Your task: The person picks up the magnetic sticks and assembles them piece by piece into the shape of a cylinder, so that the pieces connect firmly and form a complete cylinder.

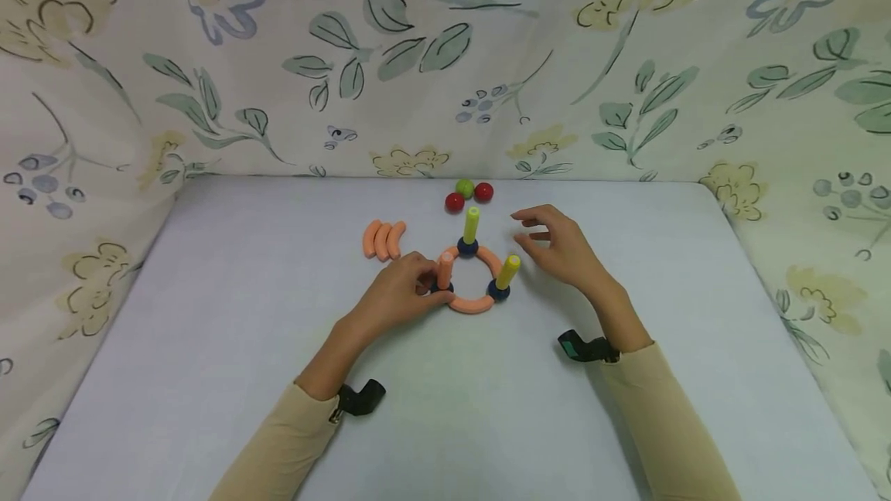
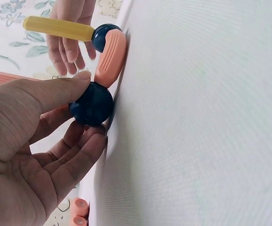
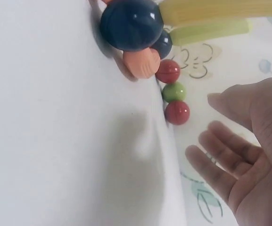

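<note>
A ring of curved orange pieces (image 1: pixel 472 305) joined by three dark blue balls lies on the table, each ball bearing an upright stick. My left hand (image 1: pixel 400 288) holds the left dark blue ball (image 2: pixel 92 104) between thumb and fingers. From that ball rises an orange stick (image 1: pixel 445 269). A yellow stick (image 1: pixel 508 273) leans slightly on the right ball (image 3: pixel 132 23), and a yellow-green stick (image 1: pixel 472 226) stands on the back one. To the right of the ring my right hand (image 1: pixel 560 250) hovers with fingers spread apart and nothing between them.
Behind the ring sit two red balls (image 1: pixel 483 192) and a green ball (image 1: pixel 465 189). Three loose curved orange pieces (image 1: pixel 382 241) lie side by side at the back left. A floral cloth (image 1: pixel 445 60) hangs behind the white table (image 1: pixel 244 315).
</note>
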